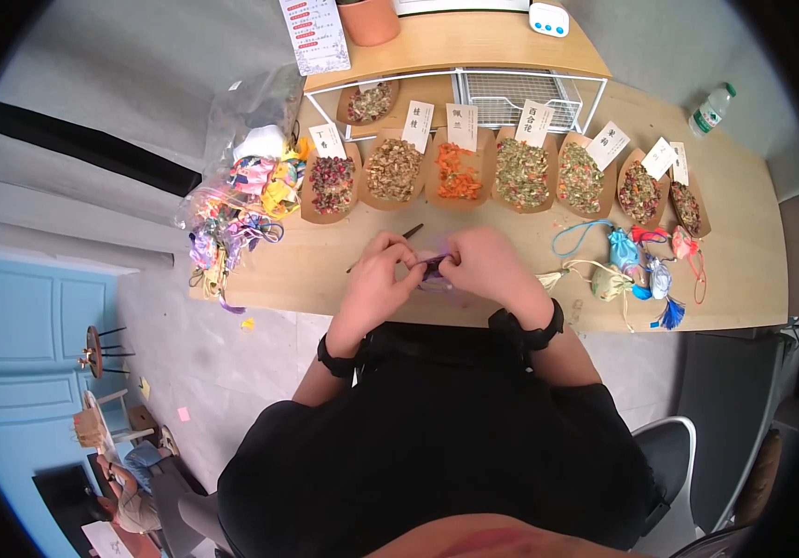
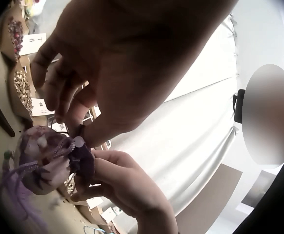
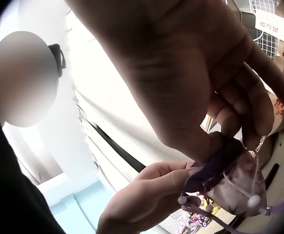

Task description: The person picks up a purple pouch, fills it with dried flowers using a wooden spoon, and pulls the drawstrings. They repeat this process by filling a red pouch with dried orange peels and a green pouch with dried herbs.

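Note:
A small purple and pale drawstring pouch (image 1: 434, 268) is between my two hands at the table's front. In the left wrist view, the pouch (image 2: 43, 168) shows a rounded, patterned pale body, a dark purple gathered top, cords with beads and a lilac tassel. My left hand (image 1: 383, 282) pinches the dark purple top with thumb and fingertips. From the other side, my right hand (image 1: 492, 268) pinches that same top, as the right wrist view also shows on the pouch (image 3: 239, 187). The pouch's mouth is hidden behind fingers. Beyond my left hand lies a thin dark stick (image 1: 412, 232).
Paper trays of dried flowers and herbs (image 1: 393, 169) with name cards line the table (image 1: 511, 298). Bagged colourful pouches (image 1: 265, 177) lie left; several finished-looking pouches (image 1: 623, 249) with cords lie right. A shelf (image 1: 474, 51) stands behind, and a water bottle (image 1: 713, 109) at back right.

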`<state>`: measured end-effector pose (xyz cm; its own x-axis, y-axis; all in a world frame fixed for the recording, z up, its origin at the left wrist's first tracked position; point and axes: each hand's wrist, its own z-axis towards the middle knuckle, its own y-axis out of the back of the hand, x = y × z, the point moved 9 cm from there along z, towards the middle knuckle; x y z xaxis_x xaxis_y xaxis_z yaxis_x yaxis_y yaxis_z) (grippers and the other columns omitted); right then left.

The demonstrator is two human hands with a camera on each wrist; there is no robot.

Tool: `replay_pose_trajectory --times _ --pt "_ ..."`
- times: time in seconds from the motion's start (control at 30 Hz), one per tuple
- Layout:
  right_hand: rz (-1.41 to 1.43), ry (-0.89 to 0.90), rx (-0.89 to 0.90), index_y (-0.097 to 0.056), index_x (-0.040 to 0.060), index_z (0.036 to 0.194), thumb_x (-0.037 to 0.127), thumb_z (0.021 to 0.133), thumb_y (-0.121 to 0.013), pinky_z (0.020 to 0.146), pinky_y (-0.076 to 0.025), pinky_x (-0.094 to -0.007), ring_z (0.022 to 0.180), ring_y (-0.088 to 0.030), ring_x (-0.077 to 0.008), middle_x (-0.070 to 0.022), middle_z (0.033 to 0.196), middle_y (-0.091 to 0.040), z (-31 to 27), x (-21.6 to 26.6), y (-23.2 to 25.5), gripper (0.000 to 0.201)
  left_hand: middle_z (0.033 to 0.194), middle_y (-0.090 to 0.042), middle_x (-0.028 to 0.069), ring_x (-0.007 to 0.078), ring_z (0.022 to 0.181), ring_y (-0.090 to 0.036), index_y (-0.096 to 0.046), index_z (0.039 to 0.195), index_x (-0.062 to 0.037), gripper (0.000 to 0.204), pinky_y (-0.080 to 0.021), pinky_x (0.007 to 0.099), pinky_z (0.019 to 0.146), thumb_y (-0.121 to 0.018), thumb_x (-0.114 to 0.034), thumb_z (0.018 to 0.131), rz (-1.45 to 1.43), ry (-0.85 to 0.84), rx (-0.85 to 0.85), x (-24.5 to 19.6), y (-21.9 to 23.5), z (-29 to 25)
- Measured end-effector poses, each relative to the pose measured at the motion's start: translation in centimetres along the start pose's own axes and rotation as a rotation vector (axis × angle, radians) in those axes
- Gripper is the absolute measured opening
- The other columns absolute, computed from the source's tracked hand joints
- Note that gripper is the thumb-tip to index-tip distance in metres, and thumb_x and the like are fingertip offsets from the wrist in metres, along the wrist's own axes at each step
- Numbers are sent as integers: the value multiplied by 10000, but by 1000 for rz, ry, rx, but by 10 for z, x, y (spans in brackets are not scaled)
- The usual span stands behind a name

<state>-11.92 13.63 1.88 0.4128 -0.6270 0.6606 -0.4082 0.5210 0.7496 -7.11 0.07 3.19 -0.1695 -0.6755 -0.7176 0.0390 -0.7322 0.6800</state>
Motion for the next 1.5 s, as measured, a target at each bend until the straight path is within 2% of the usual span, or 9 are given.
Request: replay_pose_trajectory --times 0.1,0.6,0.7,0.8,1.03,1.13,1.27,1.33,1.5 --pt "53 -1 -63 -623 10 796 164 762 -663 645 -507 -427 686 -635 -361 -174 726 -638 1 2 5 162 1007 -625 125 329 986 -623 -619 761 4 182 -497 402 853 -701 -147 823 -72 132 7 0 -2 -1" --pt "-66 47 32 -688 -6 797 123 767 -667 651 -514 -390 674 -658 -325 -171 697 -656 22 13 41 134 969 -659 78 276 934 -643 -647 730 -49 169 -503 409 848 -751 -180 754 116 64 -55 -4 14 7" --pt "20 31 -11 -701 -4 814 135 795 -655 655 -515 -395 669 -644 -352 -188 689 -645 27 26 55 147 1041 -658 78 203 954 -637 -667 994 -31 233 -493 374 866 -690 -236 887 -205 134 -61 7 20 11" --pt "107 -1 -12 -702 -14 821 155 825 -651 628 -504 -365 638 -648 -308 -177 656 -636 33 36 66 177 1152 -632 87 156 988 -607 -550 1267 1 384 -489 340 881 -558 -280 1006 -602 70 -300 24 37 6" --pt "618 -11 30 -720 4 852 195 891 -681 592 -478 -230 621 -628 -89 -13 662 -660 69 57 41 199 1178 -608 104 181 1045 -603 -475 1345 21 490 -478 317 917 -475 -357 1033 -1184 144 -201 53 10 12" --pt "573 193 -273 -738 36 932 191 873 -731 651 -469 -202 764 -626 -59 -21 871 -696 93 62 41 166 1047 -635 63 127 874 -603 -528 1281 -8 431 -495 278 771 -489 -355 1029 -1269 160 -319 91 20 14" --pt "637 424 -107 -713 32 1097 157 882 -713 761 -483 -230 975 -611 -85 -57 1061 -670 136 84 9 248 767 -623 -1 93 598 -542 -635 1085 -34 383 -459 237 563 -501 -387 1023 -1018 304 -580 125 63 12" --pt "751 354 171 -713 22 1084 189 892 -690 746 -477 -223 934 -616 -91 -40 1052 -669 175 79 -30 256 608 -562 -47 31 490 -423 -666 846 -21 369 -317 216 455 -567 -336 1010 -852 429 -684 121 91 10" --pt "974 197 597 -576 53 1322 183 950 -609 826 -520 -264 961 -611 -89 -12 1164 -626 206 101 -81 396 559 -565 34 71 520 -460 -697 836 37 449 -370 280 484 -591 -375 982 -282 325 -797 145 140 28"
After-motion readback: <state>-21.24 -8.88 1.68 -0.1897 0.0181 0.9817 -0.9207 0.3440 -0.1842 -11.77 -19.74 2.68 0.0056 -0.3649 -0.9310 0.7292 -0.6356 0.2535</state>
